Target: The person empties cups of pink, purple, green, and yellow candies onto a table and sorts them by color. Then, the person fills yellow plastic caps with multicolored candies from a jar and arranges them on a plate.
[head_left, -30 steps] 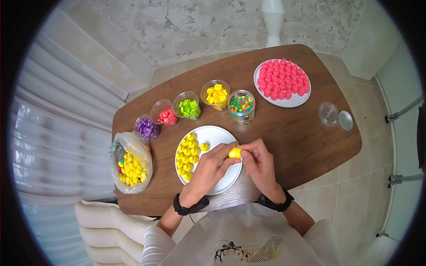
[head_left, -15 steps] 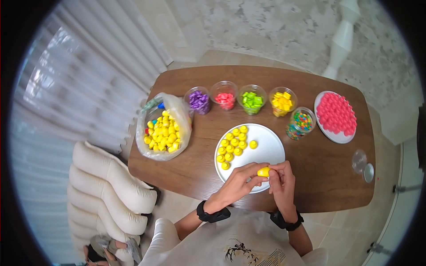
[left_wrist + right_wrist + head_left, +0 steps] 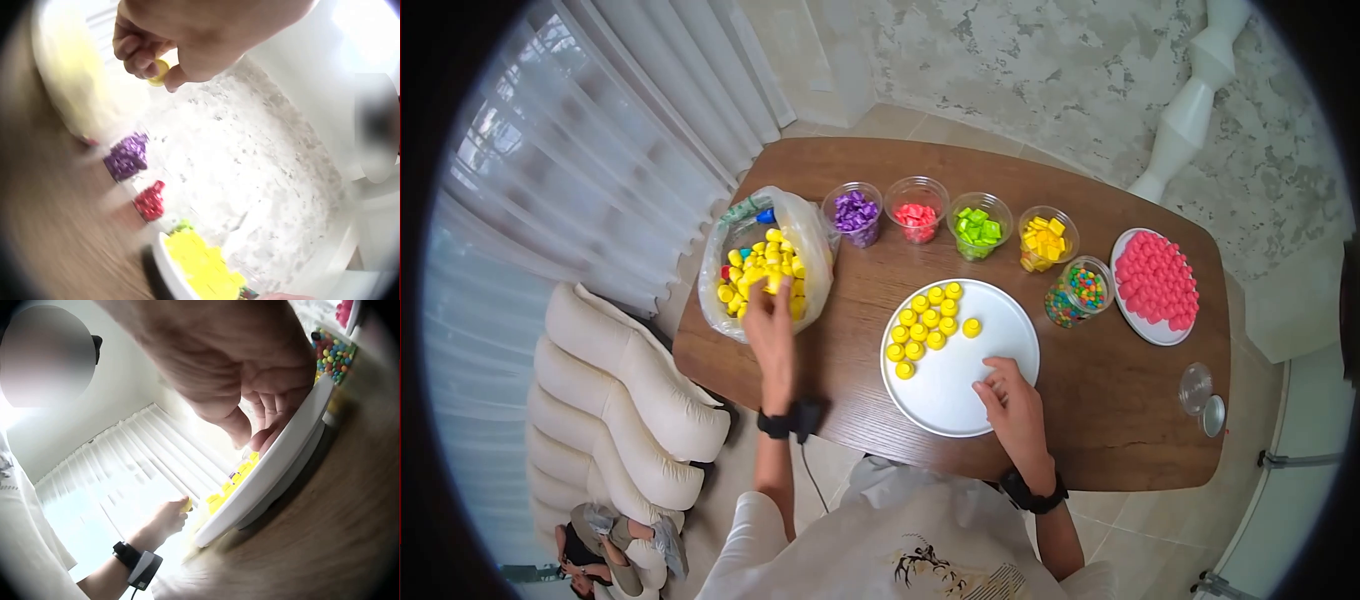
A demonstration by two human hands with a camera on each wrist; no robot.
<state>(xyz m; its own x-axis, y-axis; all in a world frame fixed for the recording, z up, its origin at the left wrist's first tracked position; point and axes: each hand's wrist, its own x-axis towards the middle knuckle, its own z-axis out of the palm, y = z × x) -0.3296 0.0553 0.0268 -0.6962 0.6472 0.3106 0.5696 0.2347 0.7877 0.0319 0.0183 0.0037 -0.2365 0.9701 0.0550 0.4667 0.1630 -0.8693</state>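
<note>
At the plastic bag (image 3: 812, 265) on the left of the table, my left hand (image 3: 771, 335) pinches a small rounded yellow piece (image 3: 160, 73) between thumb and fingers. The bag holds many like yellow pieces, with a few blue and red ones. My right hand (image 3: 1018, 415) hovers over the right front of the white plate (image 3: 960, 395), fingers loosely bent and holding nothing. Yellow knob-topped pieces (image 3: 917, 331) stand in rows on the plate's left half, one set apart from them.
Behind the plate is a row of clear cups: purple (image 3: 857, 212), red (image 3: 916, 218), green (image 3: 978, 228) and yellow wrapped pieces (image 3: 1042, 238). Beside them stands a jar of multicoloured candies (image 3: 1080, 292). Further right are a plate of pink pieces (image 3: 1157, 280) and a lid (image 3: 1213, 415).
Both hands worked together on a yellow piece over the plate. My left hand has since gone left to the bag, while the right stays at the plate. The head view has turned left.
</note>
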